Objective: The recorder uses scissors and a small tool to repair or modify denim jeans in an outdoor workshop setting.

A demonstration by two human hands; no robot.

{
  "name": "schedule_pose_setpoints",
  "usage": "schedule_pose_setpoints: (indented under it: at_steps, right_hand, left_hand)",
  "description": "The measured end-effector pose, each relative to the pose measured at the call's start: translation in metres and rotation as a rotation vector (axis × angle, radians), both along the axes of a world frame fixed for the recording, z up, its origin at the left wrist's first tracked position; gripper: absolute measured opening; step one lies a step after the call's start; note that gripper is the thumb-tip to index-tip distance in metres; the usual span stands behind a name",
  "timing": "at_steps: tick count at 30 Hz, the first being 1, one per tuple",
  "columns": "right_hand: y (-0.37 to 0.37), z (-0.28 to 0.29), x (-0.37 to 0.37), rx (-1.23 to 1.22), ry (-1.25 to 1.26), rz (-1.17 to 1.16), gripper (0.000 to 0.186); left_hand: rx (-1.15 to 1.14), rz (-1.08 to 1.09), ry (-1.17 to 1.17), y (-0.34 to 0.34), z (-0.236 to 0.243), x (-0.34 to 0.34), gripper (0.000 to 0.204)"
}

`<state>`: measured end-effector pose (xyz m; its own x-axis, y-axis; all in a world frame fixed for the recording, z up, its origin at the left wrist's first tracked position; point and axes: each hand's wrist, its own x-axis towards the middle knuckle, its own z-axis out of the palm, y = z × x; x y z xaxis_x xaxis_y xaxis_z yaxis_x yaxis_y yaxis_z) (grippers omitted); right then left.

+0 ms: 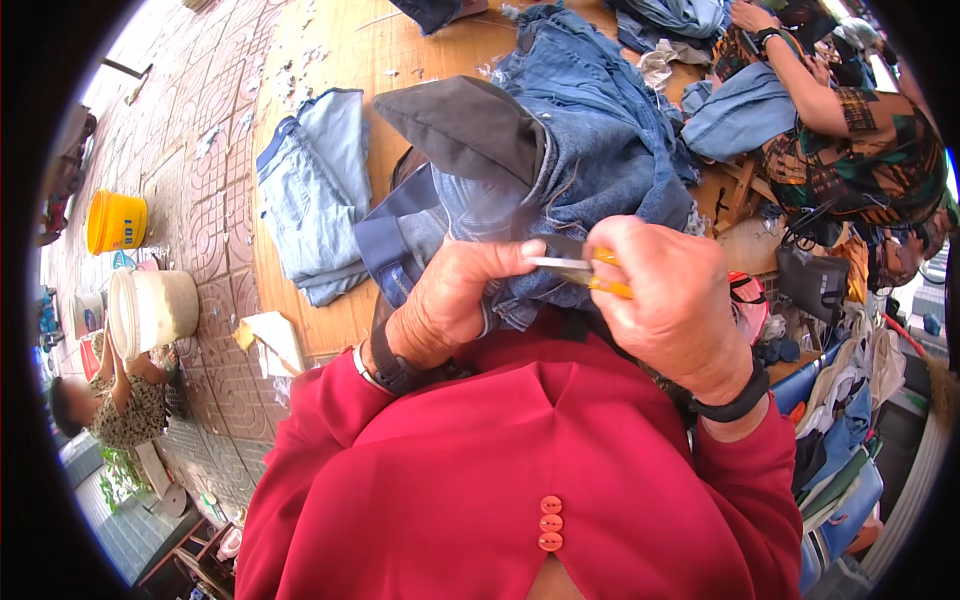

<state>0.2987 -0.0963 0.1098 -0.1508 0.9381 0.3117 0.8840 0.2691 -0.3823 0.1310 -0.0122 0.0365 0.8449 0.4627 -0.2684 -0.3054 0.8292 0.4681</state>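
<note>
My right hand (668, 290) is closed around yellow-handled scissors (612, 290), their metal blades pointing left and slightly blurred. Close by, my left hand (455, 295) has its thumb stretched along the blade tips, and its fingers curl into a denim garment (450, 190), mostly hidden. This garment has a dark navy waistband (388, 240) and lies bunched on the wooden table in front of me. Over it sits a dark grey cloth piece (465, 125). More blue denim (600, 110) is heaped just beyond my hands.
Folded light-blue jeans (315, 190) lie on the wooden table (290, 50) at left. Across to the right, another person (850, 130) handles denim. Yellow and white buckets (165, 310) stand on the paving at left, near a second person (130, 405). Clothes (845, 420) are piled at right.
</note>
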Motion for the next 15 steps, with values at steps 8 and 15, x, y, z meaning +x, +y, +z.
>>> schedule_pose_setpoints:
  at_steps: [8, 15]
  right_hand:
    - [-0.027, 0.003, 0.016, -0.156, 0.561, -0.375, 0.011]
    - [-0.008, -0.007, -0.008, -0.039, 0.483, -0.198, 0.019]
  left_hand:
    - [-0.077, -0.013, -0.008, 0.001, 0.002, 0.007, 0.032]
    - [-0.075, -0.043, -0.036, 0.003, 0.005, 0.005, 0.034]
